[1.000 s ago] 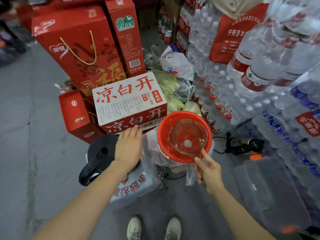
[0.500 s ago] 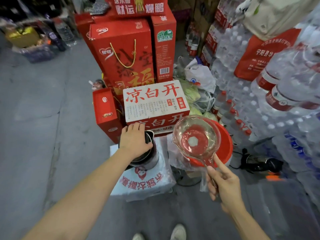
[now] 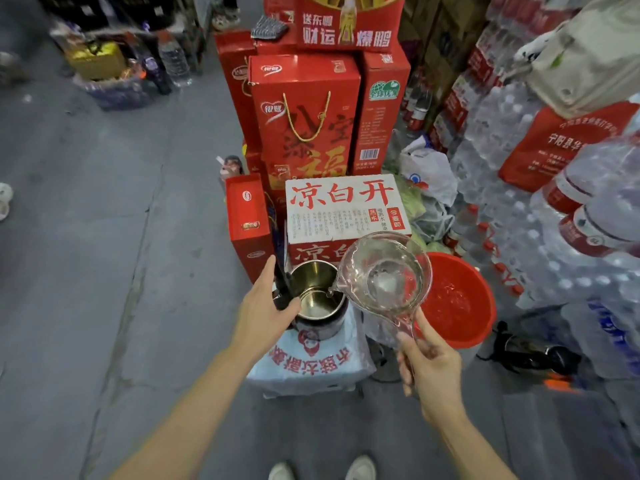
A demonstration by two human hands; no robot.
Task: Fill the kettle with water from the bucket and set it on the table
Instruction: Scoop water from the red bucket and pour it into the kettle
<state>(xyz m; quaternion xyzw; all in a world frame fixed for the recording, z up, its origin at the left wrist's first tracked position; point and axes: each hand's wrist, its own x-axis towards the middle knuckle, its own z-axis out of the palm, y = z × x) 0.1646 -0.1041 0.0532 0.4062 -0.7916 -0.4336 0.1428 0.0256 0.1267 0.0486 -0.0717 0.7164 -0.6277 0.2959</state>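
Observation:
A steel kettle (image 3: 317,299) with a shiny inside stands open on a white bag with red print (image 3: 308,362). My left hand (image 3: 266,313) grips its black lid and handle side, holding the lid up. My right hand (image 3: 429,368) holds the handle of a clear plastic ladle (image 3: 384,275) with water in it. The ladle is tilted left, its spout over the kettle's mouth. To the right on the floor sits the red bucket (image 3: 457,327), with water inside.
Red gift boxes (image 3: 304,119) and a white carton with red characters (image 3: 343,209) stand right behind the kettle. Packs of bottled water (image 3: 554,237) stack up on the right. A black appliance with a cord (image 3: 530,351) lies by the bucket. Grey concrete floor (image 3: 104,254) spreads left.
The right hand lifted the ladle out of the red bucket and swung it left over the kettle. The left hand opened the kettle's lid, so the steel inside now shows.

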